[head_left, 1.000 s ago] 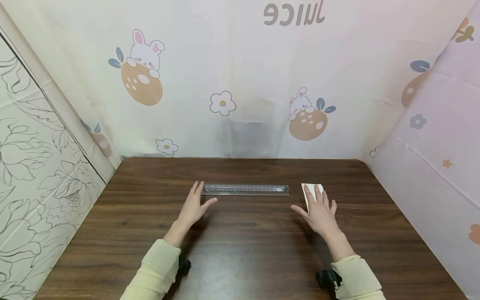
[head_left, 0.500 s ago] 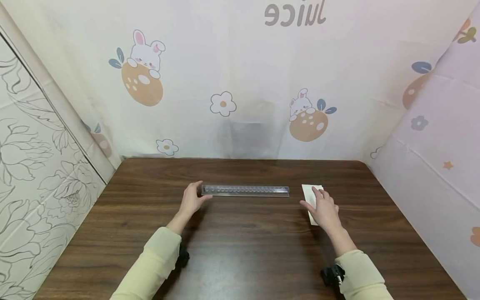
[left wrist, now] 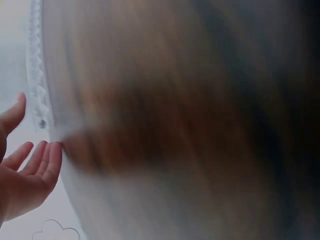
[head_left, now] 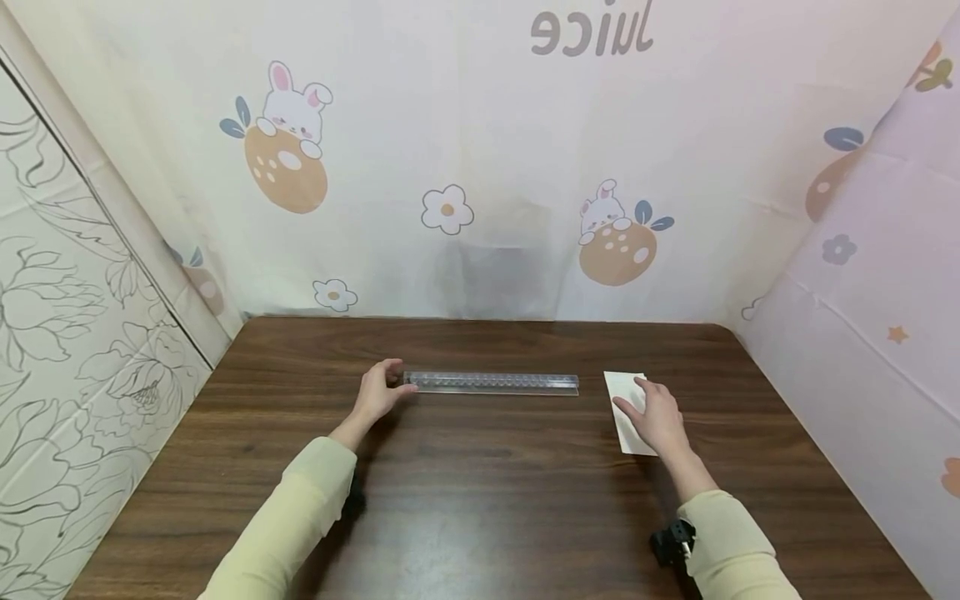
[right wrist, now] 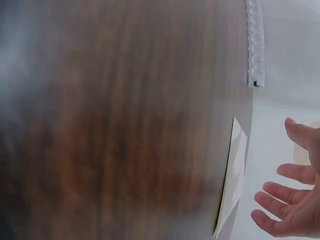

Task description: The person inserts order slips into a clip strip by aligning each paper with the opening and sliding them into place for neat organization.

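A long, clear plastic strip [head_left: 491,383] with a bumpy row along it lies crosswise on the wooden table. My left hand [head_left: 377,393] is at its left end, thumb and fingers spread apart. In the left wrist view a gap shows between that hand [left wrist: 31,175] and the strip [left wrist: 37,60]. A folded white paper [head_left: 624,412] lies to the right of the strip. Over its right edge hovers my right hand [head_left: 662,418], fingers relaxed and partly bent. The right wrist view shows this hand [right wrist: 297,192] apart from the paper [right wrist: 234,175], holding nothing.
The brown wooden table [head_left: 480,500] ends at a pale printed curtain [head_left: 495,167] behind it. More printed cloth hangs at the right [head_left: 862,333], and a flower-patterned panel [head_left: 82,333] stands at the left. A black wrist camera [head_left: 671,542] sits under the right cuff.
Both hands have drawn outward, and their fingers have bent from a wider spread. The left moved left at the strip's end; the right moved right, uncovering more paper. Strip and paper stayed put.
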`<state>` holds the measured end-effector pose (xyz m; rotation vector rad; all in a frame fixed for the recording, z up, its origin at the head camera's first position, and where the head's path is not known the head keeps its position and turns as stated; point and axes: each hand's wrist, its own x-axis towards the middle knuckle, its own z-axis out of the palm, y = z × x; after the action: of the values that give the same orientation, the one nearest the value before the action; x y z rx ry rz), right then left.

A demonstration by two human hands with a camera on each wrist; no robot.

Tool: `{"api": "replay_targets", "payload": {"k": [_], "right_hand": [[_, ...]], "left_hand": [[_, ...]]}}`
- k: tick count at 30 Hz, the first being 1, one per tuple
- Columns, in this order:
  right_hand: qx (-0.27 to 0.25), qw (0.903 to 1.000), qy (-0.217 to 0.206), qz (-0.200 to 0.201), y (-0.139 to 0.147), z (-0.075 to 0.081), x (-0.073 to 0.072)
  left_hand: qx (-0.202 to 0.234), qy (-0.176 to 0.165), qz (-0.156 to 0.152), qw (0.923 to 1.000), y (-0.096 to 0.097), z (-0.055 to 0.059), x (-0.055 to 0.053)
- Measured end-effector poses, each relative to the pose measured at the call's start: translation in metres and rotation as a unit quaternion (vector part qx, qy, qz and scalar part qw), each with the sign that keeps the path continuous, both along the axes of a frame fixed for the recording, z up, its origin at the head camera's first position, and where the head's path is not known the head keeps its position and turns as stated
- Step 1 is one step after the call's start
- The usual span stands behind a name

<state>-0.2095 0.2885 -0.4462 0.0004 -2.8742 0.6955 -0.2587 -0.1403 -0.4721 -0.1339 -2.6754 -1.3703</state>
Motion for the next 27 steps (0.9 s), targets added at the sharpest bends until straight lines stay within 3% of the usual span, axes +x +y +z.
{"api": "replay_targets", "payload": {"k": [10, 27], "right_hand": [[-0.018, 0.9996, -0.023, 0.001, 0.012, -0.004, -0.009], [-0.096, 0.9899, -0.052, -0.090, 0.024, -0.013, -0.021]], "left_hand": [[0.045, -0.010, -0.020, 0.9987, -0.003, -0.004, -0.008], [0.065, -0.028, -0.024, 0.9972, -0.009, -0.010, -0.013]]}}
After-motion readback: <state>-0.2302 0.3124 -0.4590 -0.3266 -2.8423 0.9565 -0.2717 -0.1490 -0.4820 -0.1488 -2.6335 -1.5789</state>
